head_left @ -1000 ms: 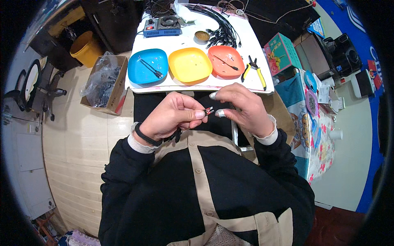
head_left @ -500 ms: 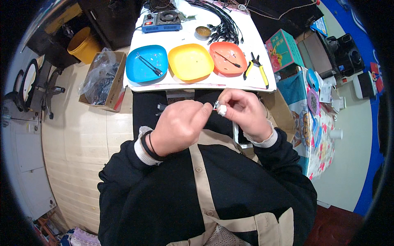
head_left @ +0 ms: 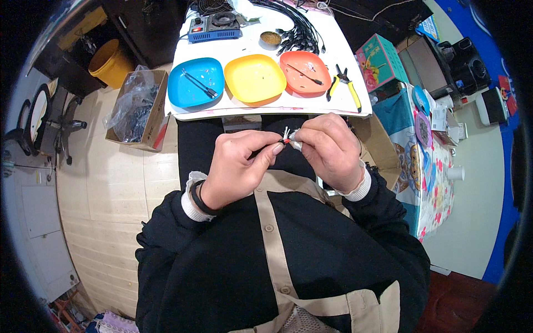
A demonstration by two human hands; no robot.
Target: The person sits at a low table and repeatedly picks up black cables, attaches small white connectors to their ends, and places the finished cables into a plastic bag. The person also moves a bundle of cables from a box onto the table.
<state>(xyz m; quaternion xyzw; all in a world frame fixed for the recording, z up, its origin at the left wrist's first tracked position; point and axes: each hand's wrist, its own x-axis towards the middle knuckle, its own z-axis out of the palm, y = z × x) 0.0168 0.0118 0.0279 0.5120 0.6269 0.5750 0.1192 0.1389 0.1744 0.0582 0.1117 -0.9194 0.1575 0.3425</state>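
Note:
My left hand (head_left: 237, 162) is closed, thumb and forefinger pinching the end of a thin black cable (head_left: 281, 141). Bared wires stick out of that end, some pale and one red. My right hand (head_left: 332, 151) meets it from the other side, with its fingertips pinched at the wires. A small crumpled white scrap (head_left: 296, 145), perhaps tissue, shows between the right fingers. Both hands are over my lap, just in front of the table edge. The rest of the cable is hidden by my hands.
Across the white table (head_left: 252, 111) stand a blue tray (head_left: 183, 97) with cable pieces, a yellow tray (head_left: 255, 80) and an orange tray (head_left: 305, 69) with a cable. Yellow-handled pliers (head_left: 344, 89), a round tin (head_left: 270, 39), a blue heating device (head_left: 214, 30) and bundled black cables (head_left: 302, 33) lie around them.
My left hand has turned so its thumb shows, and the wires now point upward. The right fingers have folded down over the white scrap. The view has shifted slightly.

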